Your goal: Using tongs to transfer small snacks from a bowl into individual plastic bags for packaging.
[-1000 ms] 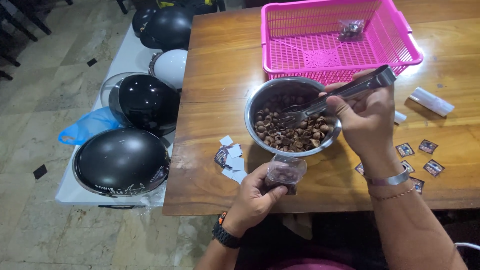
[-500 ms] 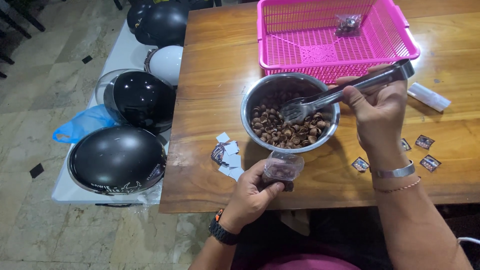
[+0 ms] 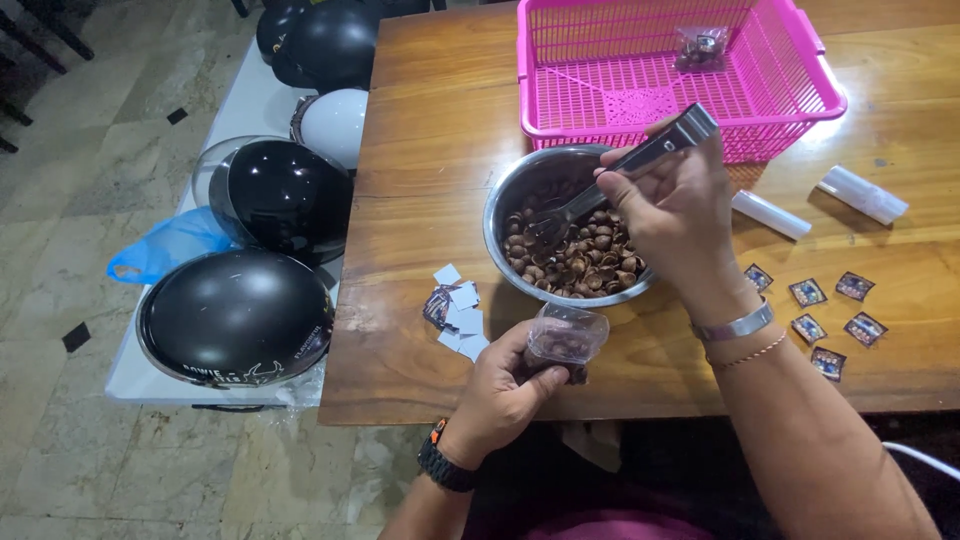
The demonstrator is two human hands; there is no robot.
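Observation:
A steel bowl (image 3: 505,205) on the wooden table (image 3: 430,150) holds many small brown round snacks (image 3: 590,265). My right hand (image 3: 680,210) grips metal tongs (image 3: 620,170), whose tips reach down into the left side of the bowl among the snacks. My left hand (image 3: 500,390) holds a small clear plastic bag (image 3: 565,340) with a few brown snacks in it, just in front of the bowl near the table's front edge.
A pink plastic basket (image 3: 780,110) behind the bowl holds one filled bag (image 3: 700,45). Small label cards lie left of the bag (image 3: 455,305) and at the right (image 3: 830,320). Two rolled white tubes (image 3: 865,195) lie right. Several helmets (image 3: 240,310) sit on a low white surface left.
The tongs' tips have swung down and left into the snacks in the bowl. My left hand still holds the bag below the bowl. The view has shifted slightly.

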